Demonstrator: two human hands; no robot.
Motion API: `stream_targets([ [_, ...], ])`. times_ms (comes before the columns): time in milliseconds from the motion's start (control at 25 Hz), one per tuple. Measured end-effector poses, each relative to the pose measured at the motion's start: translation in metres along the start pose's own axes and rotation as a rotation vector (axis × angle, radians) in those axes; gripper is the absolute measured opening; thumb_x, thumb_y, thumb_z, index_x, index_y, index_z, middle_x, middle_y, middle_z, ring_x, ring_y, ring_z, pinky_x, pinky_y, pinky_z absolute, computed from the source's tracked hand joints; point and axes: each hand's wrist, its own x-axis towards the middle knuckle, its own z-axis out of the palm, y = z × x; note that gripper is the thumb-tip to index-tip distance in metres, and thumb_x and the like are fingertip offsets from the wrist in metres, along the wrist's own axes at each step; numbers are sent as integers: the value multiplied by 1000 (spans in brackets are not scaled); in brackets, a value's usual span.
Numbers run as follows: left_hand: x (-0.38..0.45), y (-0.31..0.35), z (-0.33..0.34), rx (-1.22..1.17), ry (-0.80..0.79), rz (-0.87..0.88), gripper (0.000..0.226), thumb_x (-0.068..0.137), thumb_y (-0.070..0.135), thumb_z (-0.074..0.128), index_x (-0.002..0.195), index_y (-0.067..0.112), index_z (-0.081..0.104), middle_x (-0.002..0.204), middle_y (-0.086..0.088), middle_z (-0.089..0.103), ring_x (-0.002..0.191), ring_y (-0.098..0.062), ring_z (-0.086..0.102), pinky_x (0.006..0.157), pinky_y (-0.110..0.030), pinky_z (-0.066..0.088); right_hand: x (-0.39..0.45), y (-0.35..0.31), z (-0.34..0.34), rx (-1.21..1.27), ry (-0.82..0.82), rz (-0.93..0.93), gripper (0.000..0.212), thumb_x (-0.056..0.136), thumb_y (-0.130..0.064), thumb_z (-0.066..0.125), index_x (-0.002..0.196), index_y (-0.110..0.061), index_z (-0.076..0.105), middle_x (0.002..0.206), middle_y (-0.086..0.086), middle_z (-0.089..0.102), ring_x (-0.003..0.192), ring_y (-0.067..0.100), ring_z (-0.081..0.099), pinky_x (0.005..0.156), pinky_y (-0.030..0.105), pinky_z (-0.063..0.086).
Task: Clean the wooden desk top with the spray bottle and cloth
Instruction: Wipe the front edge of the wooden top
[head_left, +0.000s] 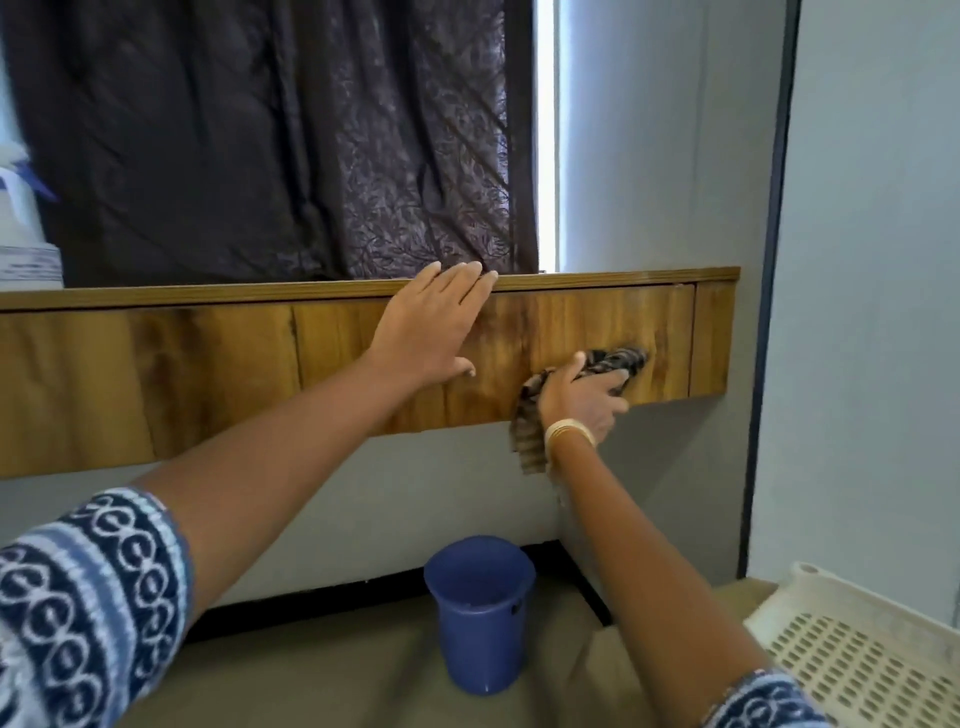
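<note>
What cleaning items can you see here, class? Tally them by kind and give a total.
Spray bottle: 1, at the left edge on the desk
Cloth: 1, gripped by the right hand
Bucket: 1, blue, on the floor
Total: 3

We counted two hands: the left hand (431, 325) and the right hand (584, 397). One striped cloth (530, 436). One spray bottle (23, 228), at the far left edge. One wooden bench (208, 364). One blue bucket (480, 613) on the floor. One white perforated basket (857, 649), lower right. One dark curtain (270, 140). Two patterned sleeves (83, 613). Bangles (569, 434) on one wrist; their number we could not tell.
</note>
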Motion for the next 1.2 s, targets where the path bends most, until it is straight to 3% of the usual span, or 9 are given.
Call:
stream_targets([
  [120, -50, -31, 10, 34, 95, -44, 94, 83, 59, 61, 152, 7, 24, 156, -14, 31, 144, -29, 30, 120, -45, 22, 24, -28, -17, -36, 67, -173, 60, 100, -47, 32, 153, -19, 23, 146, 26, 28, 126, 45, 41, 105, 51, 38],
  [240, -91, -79, 15, 71, 72, -118, 95, 82, 60, 60, 152, 6, 24, 156, -16, 29, 145, -31, 27, 120, -48, 19, 42, -77, -26, -54, 48, -453, 47, 102, -41, 31, 146, -25, 40, 152, 20, 25, 136, 43, 29, 116, 49, 24],
  [400, -137, -142, 13, 78, -21, -269, 102, 77, 69, 60, 150, 5, 27, 153, -17, 34, 144, -33, 29, 119, -51, 18, 35, -99, -11, -431, 144, -659, 48, 100, -40, 28, 126, -12, 58, 135, 17, 49, 121, 42, 39, 108, 51, 29],
  [480, -160, -168, 11, 68, -65, -326, 102, 76, 72, 57, 148, 6, 30, 152, -16, 36, 143, -33, 30, 118, -51, 19, 14, -97, 2, -395, 204, -802, 43, 97, -36, 34, 114, -10, 63, 121, 18, 59, 114, 38, 47, 103, 47, 34],
  [640, -201, -212, 7, 76, -87, -407, 102, 73, 73, 58, 147, 6, 34, 150, -16, 40, 140, -34, 35, 115, -52, 24, -85, -118, 59, -184, 139, -1052, 25, 91, -31, 46, 92, -12, 62, 92, 11, 61, 87, 32, 54, 80, 40, 39],
  [720, -222, -233, 3, 87, -111, -444, 103, 73, 75, 57, 146, 5, 35, 148, -17, 41, 138, -35, 37, 113, -52, 27, -147, -132, 91, -167, 66, -1161, 24, 91, -34, 47, 90, -15, 62, 88, 8, 60, 80, 28, 52, 74, 39, 38],
  [840, -264, -271, -2, 117, -189, -500, 106, 73, 77, 54, 146, 4, 33, 149, -18, 39, 138, -35, 37, 113, -52, 28, -228, -149, 134, -156, -31, -1307, 29, 92, -36, 44, 99, -16, 63, 91, 7, 61, 82, 26, 53, 77, 38, 41],
  [1000, -322, -318, -4, 71, -324, -673, 115, 75, 78, 52, 155, 9, 8, 162, -13, 11, 149, -30, 16, 118, -50, 24, -305, -172, 178, -140, -67, -1472, 31, 91, -35, 45, 103, -15, 65, 90, 9, 62, 79, 28, 56, 76, 39, 45],
  [1200, -352, -349, 0, 70, -354, -689, 120, 72, 75, 61, 156, 20, -5, 163, -12, 0, 148, -32, 19, 117, -49, 27, -374, -194, 220, -148, -59, -1557, 27, 91, -35, 46, 97, -14, 63, 84, 10, 59, 72, 28, 55, 67, 38, 43],
])
